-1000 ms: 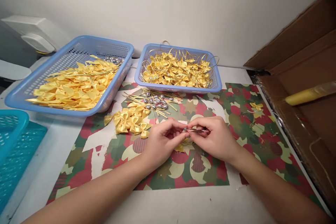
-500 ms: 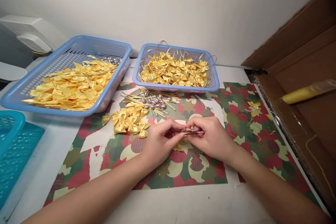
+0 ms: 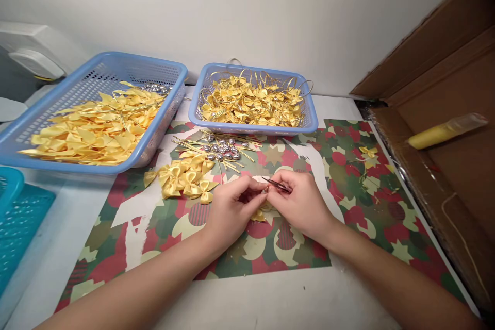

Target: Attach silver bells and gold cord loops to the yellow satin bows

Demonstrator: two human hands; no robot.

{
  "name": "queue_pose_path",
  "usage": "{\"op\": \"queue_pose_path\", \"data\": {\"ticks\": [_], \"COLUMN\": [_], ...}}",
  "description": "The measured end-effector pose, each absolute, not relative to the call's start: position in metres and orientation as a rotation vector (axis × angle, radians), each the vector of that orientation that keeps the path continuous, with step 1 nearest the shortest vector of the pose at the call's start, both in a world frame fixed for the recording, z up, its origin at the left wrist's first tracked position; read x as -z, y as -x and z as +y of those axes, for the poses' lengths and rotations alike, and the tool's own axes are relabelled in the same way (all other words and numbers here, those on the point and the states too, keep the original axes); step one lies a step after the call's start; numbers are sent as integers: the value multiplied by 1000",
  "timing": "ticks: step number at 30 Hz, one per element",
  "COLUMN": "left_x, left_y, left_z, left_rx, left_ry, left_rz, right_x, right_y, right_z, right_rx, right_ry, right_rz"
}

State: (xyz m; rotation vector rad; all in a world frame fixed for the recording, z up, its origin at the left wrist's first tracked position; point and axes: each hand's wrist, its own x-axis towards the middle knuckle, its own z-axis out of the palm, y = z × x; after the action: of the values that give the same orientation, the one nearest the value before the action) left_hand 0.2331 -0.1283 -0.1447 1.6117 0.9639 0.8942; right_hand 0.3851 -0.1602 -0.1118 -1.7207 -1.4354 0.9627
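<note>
My left hand (image 3: 234, 206) is closed in a pinch, thumb against forefinger, on a small silvery bead (image 3: 264, 191) that is mostly hidden. Facing it, my right hand (image 3: 299, 203) grips a slim, dark, pointed metal tool (image 3: 276, 184), its tips angled up and left above the bead. The fingertips of both hands meet. Part of a yellow ribbon bow (image 3: 258, 215) shows just under them. Left of my left hand lies a pile of yellow satin bows (image 3: 181, 178). Behind it are silver beads (image 3: 222, 149) and gold ties (image 3: 189, 144).
A blue basket (image 3: 139, 162) holding yellow bows stands at the left. Another blue basket (image 3: 251, 128) at the back holds bows with gold loops. A teal basket (image 3: 27, 232) sits front left, a cardboard box (image 3: 433, 87) at right. Patterned paper (image 3: 363, 206) covers the table.
The pointed tool has turned in my right hand, so its tips now point up and left above the left fingertips. The whole view has shifted slightly.
</note>
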Motion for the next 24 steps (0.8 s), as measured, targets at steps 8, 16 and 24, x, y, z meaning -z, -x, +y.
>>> {"op": "queue_pose_path", "data": {"ticks": [8, 16, 24], "left_x": [146, 144, 147], "left_y": [-234, -235, -233], "left_z": [-126, -126, -127], "left_rx": [-881, -878, -890], "left_ry": [-1346, -1282, -1509], "left_rz": [911, 898, 916], "right_x": [102, 102, 102], "right_y": [-398, -400, -394], "right_z": [-150, -150, -152], "right_rx": [-1112, -1129, -1223], "right_ry": [1699, 1691, 1699], "right_rz": [-1376, -1404, -1393]}}
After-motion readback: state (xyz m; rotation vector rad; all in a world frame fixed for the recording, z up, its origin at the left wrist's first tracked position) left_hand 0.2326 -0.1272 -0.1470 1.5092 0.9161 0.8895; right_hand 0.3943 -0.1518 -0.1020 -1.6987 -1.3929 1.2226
